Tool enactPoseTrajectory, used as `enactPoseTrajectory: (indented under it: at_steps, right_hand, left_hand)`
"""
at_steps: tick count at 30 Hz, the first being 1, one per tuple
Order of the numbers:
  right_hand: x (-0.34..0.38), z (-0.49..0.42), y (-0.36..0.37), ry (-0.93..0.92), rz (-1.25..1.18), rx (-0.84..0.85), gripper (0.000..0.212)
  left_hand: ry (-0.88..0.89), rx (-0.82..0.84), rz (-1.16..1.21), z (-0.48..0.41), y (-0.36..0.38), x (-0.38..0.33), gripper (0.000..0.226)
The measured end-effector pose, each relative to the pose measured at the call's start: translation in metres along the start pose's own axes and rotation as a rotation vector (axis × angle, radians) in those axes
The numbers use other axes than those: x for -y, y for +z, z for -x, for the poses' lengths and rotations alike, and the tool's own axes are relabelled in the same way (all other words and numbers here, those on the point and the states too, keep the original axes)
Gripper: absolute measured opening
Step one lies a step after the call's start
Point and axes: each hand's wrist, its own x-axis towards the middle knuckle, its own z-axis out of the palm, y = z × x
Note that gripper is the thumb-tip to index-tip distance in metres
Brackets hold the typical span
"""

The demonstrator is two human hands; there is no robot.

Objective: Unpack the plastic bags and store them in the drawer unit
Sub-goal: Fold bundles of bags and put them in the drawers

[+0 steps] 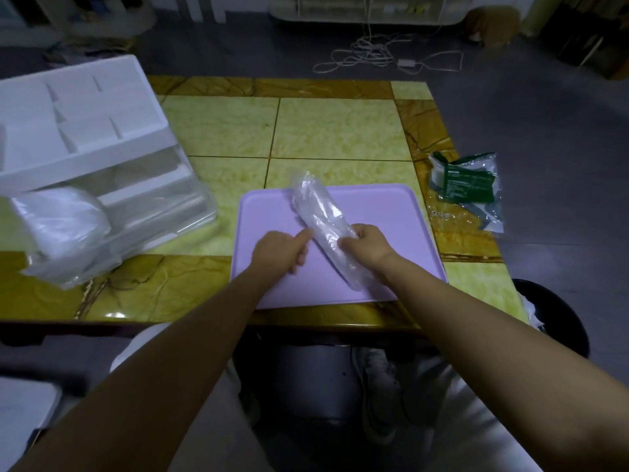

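Note:
A long roll of clear plastic bags [320, 212] lies slanted across the purple tray [377, 212]. My right hand [366, 245] is closed around the roll's middle from the right. My left hand [280, 252] is at the roll's left side, thumb touching it and fingers curled. At the table's left stands the white drawer unit [78, 131], its clear drawer [163, 202] pulled out. A bundle of clear bags [61, 223] lies over the drawer's front left part.
An opened clear package with a green label [468, 185] lies at the table's right edge. A dark bin [558, 311] stands on the floor to the right. White cables [374, 52] trail on the floor beyond the table.

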Motion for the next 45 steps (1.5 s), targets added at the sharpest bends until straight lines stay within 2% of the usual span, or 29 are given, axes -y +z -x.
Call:
enactPoseTrajectory:
  at_steps: [1,3,6,8,9,11,12,13,15,16,18,21,24,27,29,31,33,36,39,40,43,45]
  right_hand:
    - [0.001,0.004,0.003,0.008,-0.065,0.039,0.009]
    - [0.006,0.012,0.007,0.02,-0.197,0.125,0.011]
    - [0.014,0.027,0.014,0.044,-0.3,0.238,0.009]
    - [0.017,0.032,0.016,0.048,-0.282,0.269,0.007]
    - [0.017,0.035,0.017,0.047,-0.284,0.267,0.007]
    - [0.018,0.037,0.017,0.047,-0.311,0.206,0.034]
    - [0.02,0.041,0.017,0.025,-0.288,0.134,0.048]
    - [0.02,0.042,0.015,-0.013,-0.256,0.044,0.056]
    - [0.026,0.049,0.01,-0.09,-0.237,-0.067,0.055]
    - [0.029,0.054,0.007,-0.093,-0.263,-0.036,0.052]
    - [0.037,0.064,0.003,-0.045,-0.307,0.157,0.05]
    - [0.046,0.08,0.004,0.01,-0.244,0.438,0.054]
    - [0.047,0.091,0.012,0.016,-0.265,0.569,0.041]
    - [0.047,0.096,0.021,0.018,-0.422,0.549,0.033]
    - [0.049,0.098,0.027,0.0,-0.495,0.531,0.034]
    - [0.051,0.099,0.032,-0.023,-0.53,0.493,0.037]
    - [0.055,0.101,0.038,-0.047,-0.541,0.418,0.034]
    - [0.061,0.103,0.048,-0.073,-0.582,0.308,0.018]
    - [0.071,0.106,0.06,-0.105,-0.592,0.262,0.012]
    - [0.074,0.107,0.064,-0.113,-0.588,0.254,0.015]
    - [0.085,0.11,0.077,-0.134,-0.609,0.274,0.019]
    - [0.092,0.113,0.087,-0.146,-0.633,0.317,0.021]
  left_hand:
    - [-0.14,0.128,0.188,0.005,0.001,-0.001,0.047]
    - [-0.263,0.199,0.439,0.008,0.003,-0.003,0.05]
    - [-0.289,0.152,0.674,0.012,0.002,-0.003,0.036]
    - [-0.247,0.026,0.74,0.015,0.001,-0.004,0.029]
    - [-0.213,-0.056,0.73,0.018,-0.002,-0.003,0.028]
    - [-0.135,-0.196,0.674,0.021,-0.006,-0.003,0.017]
    - [-0.107,-0.251,0.635,0.025,-0.012,-0.002,0.008]
    - [-0.094,-0.298,0.589,0.03,-0.016,-0.004,0.009]
    - [-0.039,-0.37,0.515,0.036,-0.026,-0.005,0.019]
    - [0.002,-0.395,0.478,0.039,-0.029,-0.005,0.02]
    - [0.065,-0.398,0.408,0.049,-0.032,-0.01,0.02]
    - [0.106,-0.353,0.385,0.065,-0.031,-0.019,0.025]
    - [0.11,-0.253,0.461,0.08,-0.029,-0.024,0.019]
    - [0.048,-0.191,0.51,0.096,-0.035,-0.025,0.016]
    - [-0.002,-0.157,0.51,0.106,-0.042,-0.023,0.01]
    - [-0.023,-0.122,0.519,0.114,-0.048,-0.023,0.013]
    - [-0.014,-0.127,0.556,0.12,-0.054,-0.02,0.013]
    - [0.001,-0.188,0.541,0.123,-0.062,-0.014,0.014]
    - [-0.068,-0.271,0.454,0.136,-0.078,-0.008,0.032]
    - [-0.124,-0.233,0.454,0.14,-0.082,-0.006,0.038]
    - [-0.32,0.019,0.524,0.155,-0.1,-0.002,0.048]
    - [-0.352,0.127,0.655,0.157,-0.111,0.003,0.068]
